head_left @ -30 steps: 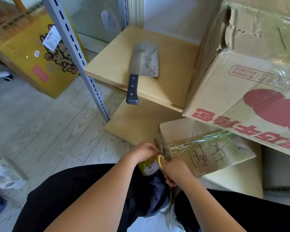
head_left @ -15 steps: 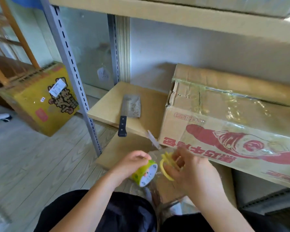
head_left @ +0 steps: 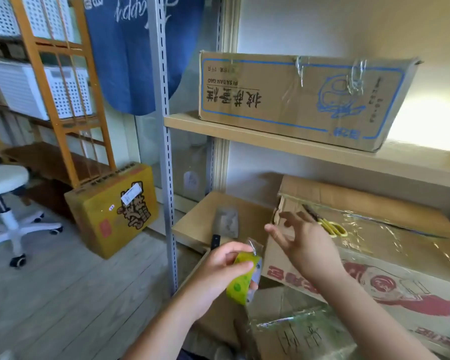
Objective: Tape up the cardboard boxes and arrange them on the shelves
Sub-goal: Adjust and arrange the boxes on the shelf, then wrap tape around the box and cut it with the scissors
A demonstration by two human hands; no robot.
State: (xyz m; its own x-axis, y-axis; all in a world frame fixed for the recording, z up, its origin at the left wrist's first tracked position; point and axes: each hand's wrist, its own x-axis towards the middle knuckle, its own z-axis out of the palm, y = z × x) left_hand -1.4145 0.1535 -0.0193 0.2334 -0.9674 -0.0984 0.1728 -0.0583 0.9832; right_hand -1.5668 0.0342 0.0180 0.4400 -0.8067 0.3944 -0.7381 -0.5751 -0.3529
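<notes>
My left grip (head_left: 225, 266) was curled round the tape roll (head_left: 242, 279), a green-and-yellow one with a loose clear end sticking up at 12 o'clock of it. Right grip (head_left: 300, 242) held nothing, fingers spread and relaxed, hovering over the near corner of the red-printed box (head_left: 374, 268) on the lower shelf (head_left: 192, 224). Yellow-handled scissors (head_left: 327, 224) lay on that box's taped top, at 2 o'clock of my right grip and just clear of the fingertips. Small box (head_left: 302, 336) with handwriting sat at 6 o'clock, below both grips, glossy tape over its top; I couldn't tell what it rested on. A cleaver (head_left: 225, 224) lay on the lower shelf at 12 o'clock of the tape roll. Blue-printed box (head_left: 296, 100) sat on the upper shelf (head_left: 244, 133) at 12 o'clock, tape strips over its top edge. Yellow box (head_left: 115, 209) stood on the floor at 9 o'clock, beyond the shelf post.

Progress, my read: two boxes shelved and taped, small box looked taped but not clearly shelved, yellow box unshelved.
</notes>
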